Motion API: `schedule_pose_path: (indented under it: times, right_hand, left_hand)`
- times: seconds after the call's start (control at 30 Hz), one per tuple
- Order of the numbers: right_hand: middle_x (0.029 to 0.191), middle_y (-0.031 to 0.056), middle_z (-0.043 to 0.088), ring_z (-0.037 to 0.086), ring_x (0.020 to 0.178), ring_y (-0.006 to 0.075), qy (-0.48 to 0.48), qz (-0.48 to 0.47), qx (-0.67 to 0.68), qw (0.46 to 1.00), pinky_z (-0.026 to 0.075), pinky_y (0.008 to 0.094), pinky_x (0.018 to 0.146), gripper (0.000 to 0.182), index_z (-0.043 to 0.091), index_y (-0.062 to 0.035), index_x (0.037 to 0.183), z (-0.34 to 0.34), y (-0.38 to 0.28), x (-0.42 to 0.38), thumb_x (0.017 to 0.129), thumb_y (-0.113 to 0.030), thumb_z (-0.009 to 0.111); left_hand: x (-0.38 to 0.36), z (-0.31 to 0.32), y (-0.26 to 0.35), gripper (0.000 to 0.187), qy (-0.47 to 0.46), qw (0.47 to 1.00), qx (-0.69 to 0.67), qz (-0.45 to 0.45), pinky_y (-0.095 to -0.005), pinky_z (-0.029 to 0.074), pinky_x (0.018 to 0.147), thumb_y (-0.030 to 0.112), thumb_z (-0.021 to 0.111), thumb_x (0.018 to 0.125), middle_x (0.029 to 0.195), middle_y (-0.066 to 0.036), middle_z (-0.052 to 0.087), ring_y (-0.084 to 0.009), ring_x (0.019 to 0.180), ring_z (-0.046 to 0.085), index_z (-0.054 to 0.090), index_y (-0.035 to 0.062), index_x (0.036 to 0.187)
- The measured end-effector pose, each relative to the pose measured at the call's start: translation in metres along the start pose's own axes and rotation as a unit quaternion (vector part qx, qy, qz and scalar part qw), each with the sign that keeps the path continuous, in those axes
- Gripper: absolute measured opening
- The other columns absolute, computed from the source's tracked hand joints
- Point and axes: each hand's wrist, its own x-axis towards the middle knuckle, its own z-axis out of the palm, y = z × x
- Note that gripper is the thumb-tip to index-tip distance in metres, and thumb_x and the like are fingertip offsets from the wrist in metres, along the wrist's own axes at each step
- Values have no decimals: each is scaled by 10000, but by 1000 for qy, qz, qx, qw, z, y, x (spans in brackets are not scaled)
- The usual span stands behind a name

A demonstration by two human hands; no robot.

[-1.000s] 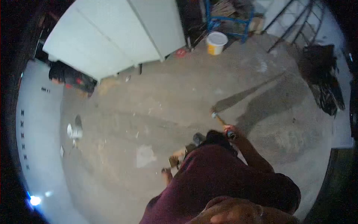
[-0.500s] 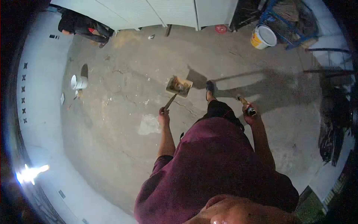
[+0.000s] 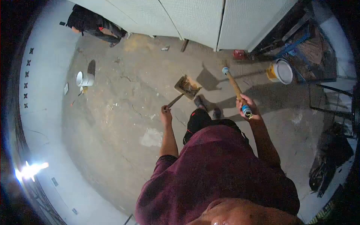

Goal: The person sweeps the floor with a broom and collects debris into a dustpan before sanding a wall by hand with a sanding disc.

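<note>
My left hand (image 3: 165, 111) grips the long handle of a dustpan (image 3: 186, 87) that holds debris and hovers just above the concrete floor ahead of me. My right hand (image 3: 245, 105) is closed around a wooden stick with blue ends (image 3: 234, 87), probably a broom handle, which points up and away towards the white panels. My feet (image 3: 205, 105) stand between the two hands. My maroon shirt fills the lower part of the view.
White panels (image 3: 195, 17) stand at the back. A yellow bucket with a white lid (image 3: 280, 71) sits by a blue rack (image 3: 300, 41) at the right. A white container (image 3: 84, 79) lies at the left. A person in dark clothes (image 3: 92, 24) crouches far left.
The view has swung to the left and down. The dustpan stays held out in front in my left hand. My right hand has raised the stick, which now points further forward.
</note>
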Motion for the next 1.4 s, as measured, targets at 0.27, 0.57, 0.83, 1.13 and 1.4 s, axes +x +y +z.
schedule_pose_path:
  times: [0.27, 0.57, 0.83, 1.13, 1.4]
  right_hand:
    - [778, 64, 617, 680, 721, 197, -81, 23, 11, 996, 617, 468, 603, 371, 518, -22, 972, -90, 137, -28, 956, -387, 584]
    - [678, 109, 623, 639, 649, 197, 26, -114, 28, 993, 533, 322, 560, 400, 611, 6, 861, -79, 236, 50, 935, -384, 561]
    - [881, 108, 632, 635, 711, 189, -138, -122, -19, 983, 565, 345, 690, 286, 564, 6, 1001, -121, 267, 95, 919, -262, 621]
    - [867, 108, 577, 608, 719, 181, 27, -216, 63, 974, 572, 290, 629, 322, 462, 35, 1094, 53, 356, 50, 973, -251, 548]
    - [828, 136, 590, 613, 704, 199, 12, -202, 204, 958, 575, 325, 586, 293, 537, 15, 975, 207, 391, -13, 1000, -277, 524]
  left_hand:
    - [-97, -42, -54, 207, -63, 993, 93, 18, -438, 523, 771, 207, 558, 952, 976, -148, 709, -313, 896, 689, 611, 84, 1111]
    - [-5, -73, -67, 200, -165, 965, 196, 50, -485, 517, 800, 183, 551, 939, 1010, -204, 691, -396, 968, 656, 631, 119, 1112]
    - [29, -94, -31, 261, -247, 911, 324, 66, -512, 524, 830, 269, 465, 989, 1052, -175, 693, -378, 982, 662, 620, 203, 1189]
    - [6, -140, 15, 212, -334, 808, 440, 205, -479, 542, 804, 247, 479, 997, 1080, -94, 701, -295, 999, 670, 622, 262, 1154]
    - [28, -197, 125, 304, -373, 742, 458, 318, -486, 516, 849, 179, 485, 973, 1066, -135, 696, -305, 996, 677, 610, 240, 1242]
